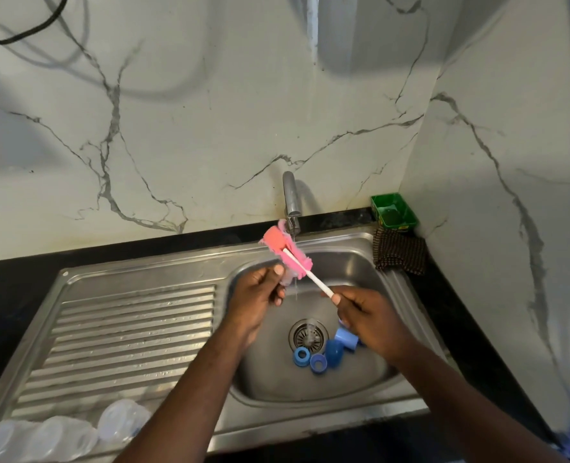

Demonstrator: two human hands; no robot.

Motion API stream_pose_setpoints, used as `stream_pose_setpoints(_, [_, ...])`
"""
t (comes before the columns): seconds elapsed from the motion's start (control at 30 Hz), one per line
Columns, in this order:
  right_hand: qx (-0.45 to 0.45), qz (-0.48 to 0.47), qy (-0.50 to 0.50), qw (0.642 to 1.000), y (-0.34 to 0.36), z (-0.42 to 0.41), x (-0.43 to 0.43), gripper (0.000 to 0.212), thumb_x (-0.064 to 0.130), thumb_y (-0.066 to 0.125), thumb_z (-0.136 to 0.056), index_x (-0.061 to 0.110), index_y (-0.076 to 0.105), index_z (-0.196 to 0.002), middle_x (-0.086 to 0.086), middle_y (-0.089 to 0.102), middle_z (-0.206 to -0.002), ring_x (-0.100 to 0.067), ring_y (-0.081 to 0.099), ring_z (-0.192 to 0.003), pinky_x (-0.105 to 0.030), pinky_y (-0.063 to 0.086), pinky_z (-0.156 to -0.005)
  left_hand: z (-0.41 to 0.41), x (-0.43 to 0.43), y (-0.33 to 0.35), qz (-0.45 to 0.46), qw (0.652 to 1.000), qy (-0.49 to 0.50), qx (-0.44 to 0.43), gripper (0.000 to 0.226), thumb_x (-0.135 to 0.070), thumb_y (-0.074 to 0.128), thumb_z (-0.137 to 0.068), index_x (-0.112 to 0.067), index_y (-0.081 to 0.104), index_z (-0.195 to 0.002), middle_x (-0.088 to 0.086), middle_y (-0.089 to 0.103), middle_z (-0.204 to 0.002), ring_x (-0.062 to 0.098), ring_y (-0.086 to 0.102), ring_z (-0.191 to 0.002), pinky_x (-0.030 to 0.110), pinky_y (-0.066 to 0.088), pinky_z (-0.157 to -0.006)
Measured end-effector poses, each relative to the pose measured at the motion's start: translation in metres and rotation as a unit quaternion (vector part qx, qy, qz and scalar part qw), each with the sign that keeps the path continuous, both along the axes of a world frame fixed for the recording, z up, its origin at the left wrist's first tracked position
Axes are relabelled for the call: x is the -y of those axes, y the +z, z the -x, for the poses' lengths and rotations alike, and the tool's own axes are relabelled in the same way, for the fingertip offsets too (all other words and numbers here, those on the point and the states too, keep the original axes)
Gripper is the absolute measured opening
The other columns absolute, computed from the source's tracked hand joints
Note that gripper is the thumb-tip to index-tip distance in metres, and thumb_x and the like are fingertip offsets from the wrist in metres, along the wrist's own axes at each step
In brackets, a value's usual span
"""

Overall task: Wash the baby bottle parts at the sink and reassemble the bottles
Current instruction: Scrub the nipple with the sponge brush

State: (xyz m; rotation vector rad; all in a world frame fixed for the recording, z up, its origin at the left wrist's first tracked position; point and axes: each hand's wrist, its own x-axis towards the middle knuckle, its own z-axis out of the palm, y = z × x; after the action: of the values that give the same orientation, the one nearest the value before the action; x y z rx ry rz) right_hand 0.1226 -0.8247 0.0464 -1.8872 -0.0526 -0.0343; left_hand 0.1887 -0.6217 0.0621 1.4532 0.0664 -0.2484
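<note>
My right hand pinches the white handle of a pink bottle brush, whose sponge head points up toward the tap. My left hand grips a small clear part under the brush head, in the thin stream of running water; what the part is I cannot tell. Several blue rings and caps lie in the steel sink basin beside the drain. Three clear bottles lie on the ribbed drainboard at the lower left.
A green plastic box stands in the back right corner, with a dark checked cloth in front of it on the sink rim. A marble-patterned wall rises behind and to the right. The black counter surrounds the sink.
</note>
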Motion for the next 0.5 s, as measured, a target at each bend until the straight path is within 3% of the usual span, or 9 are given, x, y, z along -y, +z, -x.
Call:
stream_pose_setpoints(0.13, [0.003,0.013,0.010,1.000,0.005,0.005,0.012,0.024,0.011,0.054,-0.101,0.021,0.075,-0.106,0.004,0.045,-0.057,-0.003,0.041,-0.053,-0.018,0.037,-0.052,-0.002,-0.012,0.005,-0.030,0.997,-0.075,0.016,0.021,-0.021,0.060,-0.098,-0.005,0.074,-0.100,0.007,0.059,-0.070,0.014,0.050,-0.060,0.024,0.043,-0.053])
stream_pose_setpoints(0.23, [0.024,0.068,0.039,0.997,0.011,-0.005,0.007,0.025,0.014,0.056,-0.100,0.032,0.072,-0.095,0.009,0.047,-0.057,-0.001,0.041,-0.054,-0.019,0.037,-0.053,0.003,-0.009,0.001,-0.117,0.982,-0.144,0.041,0.019,-0.019,0.063,-0.097,-0.004,0.074,-0.098,0.008,0.060,-0.070,0.016,0.052,-0.061,0.024,0.045,-0.054])
stream_pose_setpoints(0.37, [0.022,0.062,0.034,0.997,0.005,0.004,0.008,0.022,0.021,0.055,-0.101,0.034,0.073,-0.100,0.006,0.046,-0.057,-0.005,0.039,-0.053,-0.024,0.036,-0.051,-0.001,-0.019,0.006,-0.089,0.995,-0.032,0.039,0.015,-0.012,0.065,-0.095,-0.003,0.076,-0.098,0.009,0.065,-0.067,0.015,0.055,-0.059,0.023,0.048,-0.054])
stream_pose_setpoints(0.5, [0.040,0.174,0.000,0.984,0.014,-0.005,0.004,0.023,0.028,0.055,-0.099,0.027,0.063,-0.078,-0.001,0.046,-0.054,-0.006,0.039,-0.048,-0.029,0.036,-0.051,0.000,-0.012,0.006,-0.063,0.997,0.021,0.026,0.012,-0.007,0.067,-0.093,0.001,0.075,-0.098,0.013,0.074,-0.079,0.021,0.066,-0.068,0.029,0.060,-0.068])
